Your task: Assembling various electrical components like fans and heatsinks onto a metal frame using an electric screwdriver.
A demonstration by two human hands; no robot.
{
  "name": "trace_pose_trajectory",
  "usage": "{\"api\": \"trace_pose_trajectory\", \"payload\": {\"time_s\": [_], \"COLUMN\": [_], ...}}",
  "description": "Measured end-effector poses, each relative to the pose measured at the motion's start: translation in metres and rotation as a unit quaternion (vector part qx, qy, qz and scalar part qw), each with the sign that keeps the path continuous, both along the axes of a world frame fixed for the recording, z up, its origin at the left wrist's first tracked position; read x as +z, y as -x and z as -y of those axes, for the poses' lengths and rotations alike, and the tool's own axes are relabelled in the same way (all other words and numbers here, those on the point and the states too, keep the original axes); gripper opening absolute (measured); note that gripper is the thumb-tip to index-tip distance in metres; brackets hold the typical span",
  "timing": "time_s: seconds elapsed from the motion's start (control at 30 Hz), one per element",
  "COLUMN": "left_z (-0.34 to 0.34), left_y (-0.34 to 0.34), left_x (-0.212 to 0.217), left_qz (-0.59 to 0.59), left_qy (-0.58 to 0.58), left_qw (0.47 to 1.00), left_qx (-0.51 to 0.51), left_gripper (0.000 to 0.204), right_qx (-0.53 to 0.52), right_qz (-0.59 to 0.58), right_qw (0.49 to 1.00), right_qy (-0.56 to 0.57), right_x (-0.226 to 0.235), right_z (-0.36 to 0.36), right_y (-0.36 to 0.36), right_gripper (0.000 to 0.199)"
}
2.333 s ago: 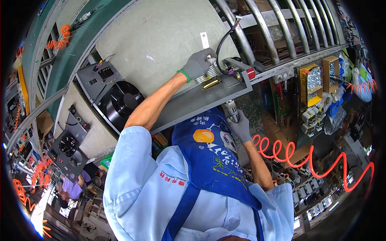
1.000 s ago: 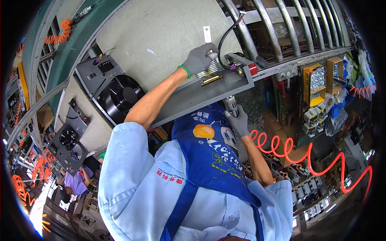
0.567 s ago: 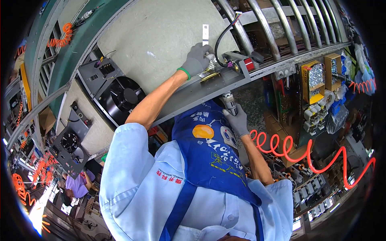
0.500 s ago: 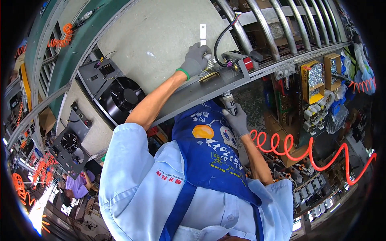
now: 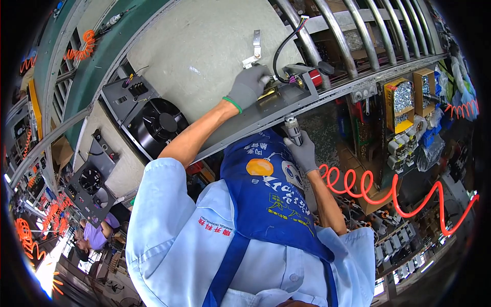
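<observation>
My left hand [image 5: 249, 86], in a grey glove with a green cuff, is closed over a part mostly hidden under the fingers, at the far edge of a long grey metal panel [image 5: 225, 130]. A bent silver metal bracket [image 5: 257, 45] sticks out beyond that hand, tilted, with a pale piece at its base. Brass-coloured metal [image 5: 267, 95] shows on the panel beside the fingers. Below the panel's near edge, my gloved right hand [image 5: 303, 152] grips a pneumatic screwdriver [image 5: 293, 131] with its head pointing up at the panel. A red coiled air hose [image 5: 368, 187] runs right from near that hand.
A black fan [image 5: 162, 123] sits at the panel's left. A red switch [image 5: 315, 78] and a black cable [image 5: 279, 56] are at its right end. Metal rollers [image 5: 337, 38] lie beyond. Screw boxes [image 5: 400, 97] stand at right. Another person [image 5: 97, 235] works at far left.
My left hand has shifted slightly nearer and turned over the panel. The bracket beyond it has tilted, and a pale piece at its base now shows. My right hand with the screwdriver has barely moved.
</observation>
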State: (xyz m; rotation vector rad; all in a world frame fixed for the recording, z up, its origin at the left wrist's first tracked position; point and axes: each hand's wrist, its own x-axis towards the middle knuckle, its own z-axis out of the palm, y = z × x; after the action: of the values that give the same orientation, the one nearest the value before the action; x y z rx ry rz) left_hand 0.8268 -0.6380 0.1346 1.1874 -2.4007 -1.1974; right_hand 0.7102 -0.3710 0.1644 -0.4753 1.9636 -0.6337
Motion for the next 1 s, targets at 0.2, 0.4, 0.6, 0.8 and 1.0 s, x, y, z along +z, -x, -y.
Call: {"api": "trace_pose_trajectory", "payload": {"time_s": [0.2,0.4,0.6,0.8,1.0], "left_z": [-0.014,-0.019,-0.037,-0.034,-0.037], "left_y": [0.005,0.008,0.015,0.025,0.040], "left_x": [0.000,-0.004,-0.016,-0.011,-0.002], "left_qz": [0.031,0.089,0.108,0.180,0.244], "left_qy": [-0.092,-0.130,-0.124,-0.105,-0.087], "left_qw": [0.995,0.985,0.979,0.965,0.952], "left_qx": [-0.033,-0.064,-0.125,-0.156,-0.161], "left_gripper": [0.016,0.022,0.022,0.023,0.023], "right_qx": [0.008,0.015,0.014,0.006,-0.017], "right_qz": [-0.022,-0.037,-0.042,-0.048,-0.022], "right_qw": [1.000,0.999,0.999,0.998,0.999], "right_qy": [0.005,0.021,0.020,0.027,0.021], "right_x": [0.002,0.000,-0.011,-0.022,-0.016], "right_z": [0.001,-0.003,-0.019,-0.022,-0.019], "right_y": [0.003,0.004,0.000,-0.008,-0.013], "right_gripper": [0.037,0.034,0.034,0.035,0.034]}}
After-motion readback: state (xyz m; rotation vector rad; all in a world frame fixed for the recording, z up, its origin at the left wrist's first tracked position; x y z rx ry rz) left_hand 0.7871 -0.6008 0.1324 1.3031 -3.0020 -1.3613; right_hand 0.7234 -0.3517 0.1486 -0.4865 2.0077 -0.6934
